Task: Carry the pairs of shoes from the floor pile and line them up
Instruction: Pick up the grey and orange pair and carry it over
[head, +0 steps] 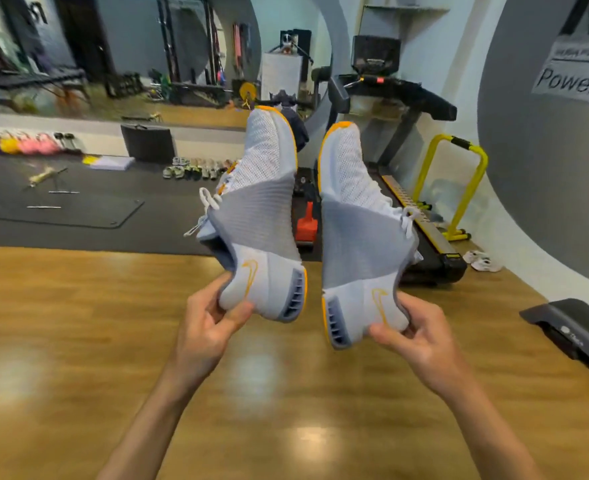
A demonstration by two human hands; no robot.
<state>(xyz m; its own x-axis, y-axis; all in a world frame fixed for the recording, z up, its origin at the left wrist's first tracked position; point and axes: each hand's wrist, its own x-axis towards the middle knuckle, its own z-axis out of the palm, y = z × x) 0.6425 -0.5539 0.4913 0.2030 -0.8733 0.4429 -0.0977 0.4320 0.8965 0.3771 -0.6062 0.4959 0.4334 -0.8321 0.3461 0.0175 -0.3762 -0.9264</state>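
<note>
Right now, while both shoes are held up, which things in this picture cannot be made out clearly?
Head view only:
- Row of shoes by the mirror: too small and partly behind the left shoe to count pairs.
- Wall lettering: cut off by the right edge.
- Treadmill belt: partly hidden behind the right shoe.
- White items beside the treadmill: too small to identify.
- Fingers of left hand and right hand: partly behind the heels.
</note>
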